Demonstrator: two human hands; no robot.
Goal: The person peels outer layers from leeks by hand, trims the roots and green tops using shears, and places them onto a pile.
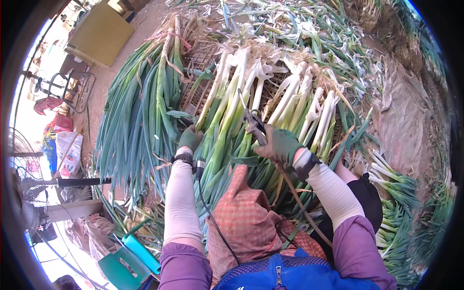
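Observation:
Long green onions (232,106) with white stalks and roots lie side by side in front of me, roots pointing away. My left hand (191,138), in a green glove, has its fingers closed around a stalk at the left of this row. In my gloved right hand (280,145) is a dark air-gun-like tool (255,126), its thin nozzle pointing up over the stalks. A brown hose (302,205) runs down from that hand. Left of my left hand lies a large bunch of leafy onions (145,101), tied with a pink string near its roots.
Loose leaves and peelings (309,29) cover the far side. More onions (396,217) lie at the lower right, beside a crumpled sheet (401,111). At the left are a fan (29,179), a green plastic object (123,268) and a yellowish box (101,34).

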